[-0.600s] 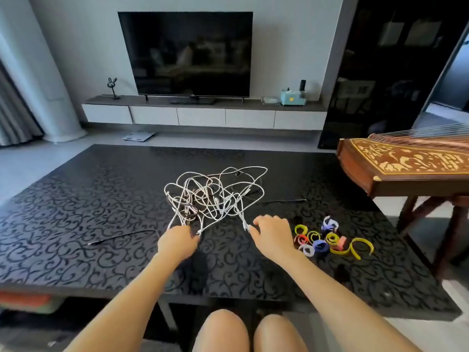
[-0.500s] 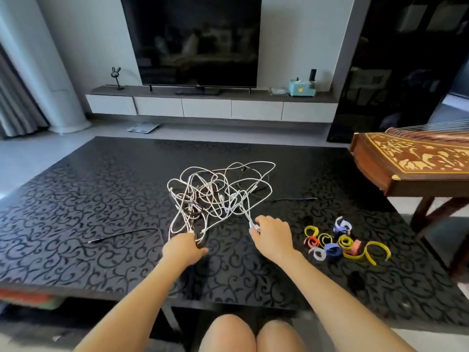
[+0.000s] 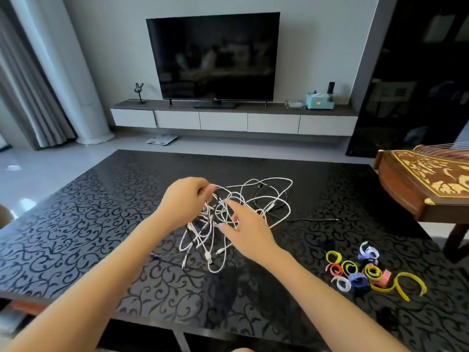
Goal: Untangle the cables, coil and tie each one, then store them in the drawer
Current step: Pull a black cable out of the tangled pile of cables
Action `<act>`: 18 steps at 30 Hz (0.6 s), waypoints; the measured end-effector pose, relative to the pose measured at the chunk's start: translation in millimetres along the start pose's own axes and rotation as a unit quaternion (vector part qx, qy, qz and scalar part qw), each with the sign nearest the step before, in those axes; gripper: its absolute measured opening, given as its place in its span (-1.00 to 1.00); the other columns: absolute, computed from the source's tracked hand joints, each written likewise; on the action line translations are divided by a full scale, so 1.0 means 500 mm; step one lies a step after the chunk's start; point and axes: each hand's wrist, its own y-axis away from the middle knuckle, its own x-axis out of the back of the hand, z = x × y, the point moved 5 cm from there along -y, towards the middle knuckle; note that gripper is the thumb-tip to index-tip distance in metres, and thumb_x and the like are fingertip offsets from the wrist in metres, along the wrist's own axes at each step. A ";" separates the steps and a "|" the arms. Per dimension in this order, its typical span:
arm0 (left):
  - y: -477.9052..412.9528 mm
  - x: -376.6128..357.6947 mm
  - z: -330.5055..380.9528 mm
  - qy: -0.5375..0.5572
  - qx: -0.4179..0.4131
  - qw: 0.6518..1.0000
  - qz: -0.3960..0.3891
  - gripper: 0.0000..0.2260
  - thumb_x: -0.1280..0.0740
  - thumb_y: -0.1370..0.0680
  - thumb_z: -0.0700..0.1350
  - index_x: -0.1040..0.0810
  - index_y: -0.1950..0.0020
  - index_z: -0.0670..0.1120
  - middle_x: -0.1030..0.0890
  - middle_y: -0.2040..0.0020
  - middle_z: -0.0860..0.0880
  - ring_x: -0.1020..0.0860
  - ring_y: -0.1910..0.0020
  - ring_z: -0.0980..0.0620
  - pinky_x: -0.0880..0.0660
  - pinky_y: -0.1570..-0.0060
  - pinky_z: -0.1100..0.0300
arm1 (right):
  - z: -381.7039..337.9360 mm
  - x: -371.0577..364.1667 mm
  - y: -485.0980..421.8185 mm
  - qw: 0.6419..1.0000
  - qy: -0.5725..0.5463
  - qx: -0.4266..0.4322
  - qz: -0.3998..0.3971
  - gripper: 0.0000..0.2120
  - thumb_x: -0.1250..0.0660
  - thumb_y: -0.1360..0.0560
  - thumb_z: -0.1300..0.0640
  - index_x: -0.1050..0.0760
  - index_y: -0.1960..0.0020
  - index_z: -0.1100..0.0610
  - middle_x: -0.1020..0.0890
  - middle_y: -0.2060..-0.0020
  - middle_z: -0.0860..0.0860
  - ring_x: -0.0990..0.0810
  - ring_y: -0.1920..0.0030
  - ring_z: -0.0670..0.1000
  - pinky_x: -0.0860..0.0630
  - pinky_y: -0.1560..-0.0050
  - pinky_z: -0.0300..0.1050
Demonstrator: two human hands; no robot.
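Observation:
A tangle of white cables point(image 3: 266, 199) lies mid-table on the black patterned table point(image 3: 88, 224), with thin black cables mixed in. My left hand point(image 3: 182, 201) is raised above the tangle's left side and pinches a white strand between thumb and fingers. My right hand point(image 3: 243, 227) hovers over the tangle's middle with fingers spread and lightly curled among the loops, holding nothing that I can make out. A pile of coloured cable ties point(image 3: 365, 273), yellow, blue, white and pink, lies at the right front.
A wooden stringed instrument point(image 3: 426, 184) on a stand juts in at the table's right edge. Beyond the table stand a TV point(image 3: 213, 57) and a low white cabinet with drawers point(image 3: 223, 120). A black cable end point(image 3: 317, 219) trails right of the tangle.
Both hands left the near edge of the tangle and moved up and forward. The left hand now lifts a strand; the right hand opened over the middle. The camera tilted.

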 end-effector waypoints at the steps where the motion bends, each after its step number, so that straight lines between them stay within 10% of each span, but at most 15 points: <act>1: -0.009 0.029 0.022 0.017 -0.015 1.000 0.011 -0.69 -0.17 -0.63 -0.02 -0.51 0.26 -0.06 -0.49 0.40 0.05 -0.45 0.36 0.04 -0.28 0.36 0.18 | -0.017 0.008 -0.015 0.999 -0.037 -0.012 -0.009 -0.46 -0.27 -0.55 -0.05 -0.23 -0.48 -0.01 -0.57 -0.02 0.02 -0.52 -0.02 0.04 -0.39 -0.06 -0.09; 5: -0.027 0.116 0.101 0.058 -0.083 0.993 0.055 -0.70 -0.17 -0.63 -0.04 -0.53 0.23 -0.08 -0.40 0.45 0.08 -0.36 0.44 0.17 -0.21 0.41 0.37 | -0.051 0.062 -0.077 0.986 -0.151 -0.066 0.026 -0.75 -0.25 -0.56 0.02 -0.53 -0.14 0.15 -0.55 0.31 -0.04 -0.58 0.21 0.07 -0.49 0.09 -0.03; 11: -0.041 0.247 0.135 0.131 -0.096 0.971 0.176 -0.70 -0.16 -0.64 -0.03 -0.50 0.24 -0.08 -0.39 0.45 0.06 -0.34 0.48 0.16 -0.22 0.42 0.30 | -0.034 0.090 -0.106 0.959 -0.227 -0.158 -0.059 -0.72 -0.15 -0.62 0.08 -0.46 0.16 0.23 -0.53 0.39 0.13 -0.55 0.46 0.03 -0.52 0.49 -0.19; 18: -0.026 0.208 0.038 0.193 -0.022 0.959 0.206 -0.68 -0.11 -0.65 -0.03 -0.50 0.18 -0.15 -0.43 0.40 -0.03 -0.38 0.40 0.03 -0.28 0.33 0.13 | -0.098 0.309 -0.205 0.903 -0.373 -0.081 0.197 -0.70 -0.04 -0.63 0.25 -0.41 0.23 0.18 -0.48 0.30 0.16 -0.51 0.31 0.08 -0.59 0.27 -0.13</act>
